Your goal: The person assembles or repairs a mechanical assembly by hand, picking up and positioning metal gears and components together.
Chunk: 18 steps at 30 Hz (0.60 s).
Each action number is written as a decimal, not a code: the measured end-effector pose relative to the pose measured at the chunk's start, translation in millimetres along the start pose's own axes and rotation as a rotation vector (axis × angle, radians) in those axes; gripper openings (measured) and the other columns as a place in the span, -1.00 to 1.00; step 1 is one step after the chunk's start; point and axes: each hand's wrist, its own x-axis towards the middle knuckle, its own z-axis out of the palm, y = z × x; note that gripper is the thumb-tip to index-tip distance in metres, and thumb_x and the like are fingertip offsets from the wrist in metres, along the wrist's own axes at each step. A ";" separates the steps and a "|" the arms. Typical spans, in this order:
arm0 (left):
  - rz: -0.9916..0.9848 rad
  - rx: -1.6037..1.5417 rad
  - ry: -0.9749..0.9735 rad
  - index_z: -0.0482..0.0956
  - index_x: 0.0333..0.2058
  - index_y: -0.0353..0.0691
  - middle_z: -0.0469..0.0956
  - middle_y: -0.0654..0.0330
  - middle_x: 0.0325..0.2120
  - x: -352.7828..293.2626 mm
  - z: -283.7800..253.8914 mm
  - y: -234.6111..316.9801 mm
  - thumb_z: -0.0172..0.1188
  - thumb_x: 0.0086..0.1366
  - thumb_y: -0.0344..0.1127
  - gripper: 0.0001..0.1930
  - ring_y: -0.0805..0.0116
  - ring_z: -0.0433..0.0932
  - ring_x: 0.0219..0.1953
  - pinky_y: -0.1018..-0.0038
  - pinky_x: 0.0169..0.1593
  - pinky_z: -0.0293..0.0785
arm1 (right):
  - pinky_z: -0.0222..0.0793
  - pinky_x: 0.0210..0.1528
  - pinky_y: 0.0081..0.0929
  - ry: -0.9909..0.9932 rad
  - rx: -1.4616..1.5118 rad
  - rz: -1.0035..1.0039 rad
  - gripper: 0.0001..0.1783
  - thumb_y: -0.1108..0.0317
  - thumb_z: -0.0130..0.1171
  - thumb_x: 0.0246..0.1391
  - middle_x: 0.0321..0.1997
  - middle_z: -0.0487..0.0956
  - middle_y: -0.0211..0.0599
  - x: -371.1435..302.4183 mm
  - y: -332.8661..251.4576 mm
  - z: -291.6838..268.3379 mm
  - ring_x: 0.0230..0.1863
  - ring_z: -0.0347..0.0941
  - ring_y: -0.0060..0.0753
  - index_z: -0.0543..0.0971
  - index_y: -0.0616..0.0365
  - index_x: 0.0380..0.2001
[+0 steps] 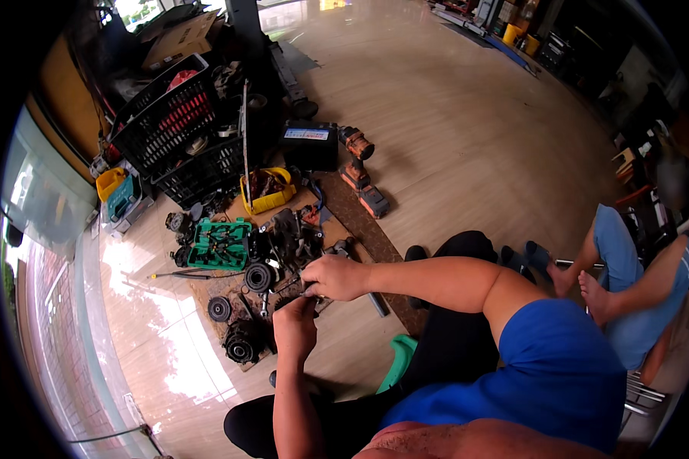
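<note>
My left hand [295, 329] and my right hand [340, 277] come close together over the parts on the floor. Both are closed, fingertips pinched around something small and dark that I cannot make out. Just left of them lie a black grooved pulley [259, 277] and a shiny metal tool or fitting [265, 305]. A second round pulley [220, 308] is farther left, and a dark machine unit with a round face [242, 346] sits nearer to me. Beyond my hands is a heap of dark, greasy metal parts [292, 236]. An open green tool case [219, 245] lies beside it.
A yellow bin [269, 200], black crates [164, 115], a black battery [309, 149] and an orange-and-black cordless power tool [364, 183] stand beyond the parts. A green plastic stool [400, 361] is near my legs. Another person's bare legs [601, 287] are at the right.
</note>
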 end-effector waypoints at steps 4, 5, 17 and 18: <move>0.088 -0.128 0.074 0.61 -0.33 -0.30 0.57 0.01 -0.57 -0.8 2.3 -6.9 0.18 0.20 -0.44 -0.90 0.20 0.57 -0.55 0.39 -0.42 0.44 | 0.37 -0.34 -0.33 -0.040 0.300 0.258 -0.78 0.33 0.24 0.01 -0.45 0.58 -0.10 4.8 -0.4 -2.9 -0.45 0.50 -0.23 0.56 0.30 -0.37; 0.101 -0.160 0.119 0.61 -0.32 -0.31 0.57 0.01 -0.57 -1.3 3.3 -5.4 0.18 0.19 -0.46 -0.90 0.23 0.57 -0.54 0.41 -0.41 0.44 | 0.37 -0.35 -0.38 -0.030 0.419 0.333 -0.80 0.35 0.23 0.02 -0.46 0.59 -0.15 5.3 -3.4 -2.7 -0.45 0.50 -0.33 0.57 0.30 -0.38; -0.170 -0.739 0.216 0.57 -0.27 -0.43 0.57 0.27 -0.48 7.1 16.8 -26.6 0.08 0.35 -0.41 -0.83 0.60 0.45 -0.47 0.64 -0.37 0.40 | 0.41 -0.29 -0.49 0.221 0.478 0.229 -0.81 0.36 0.24 0.05 -0.42 0.60 -0.24 6.3 -10.6 7.6 -0.38 0.53 -0.41 0.56 0.30 -0.36; -0.207 -0.773 0.202 0.57 -0.27 -0.44 0.56 0.28 -0.47 7.5 17.2 -26.3 0.09 0.35 -0.40 -0.82 0.61 0.43 -0.46 0.64 -0.37 0.39 | 0.43 -0.26 -0.46 0.246 0.305 0.142 -0.81 0.36 0.25 0.03 -0.38 0.61 -0.20 3.8 -11.5 6.3 -0.35 0.56 -0.35 0.56 0.30 -0.37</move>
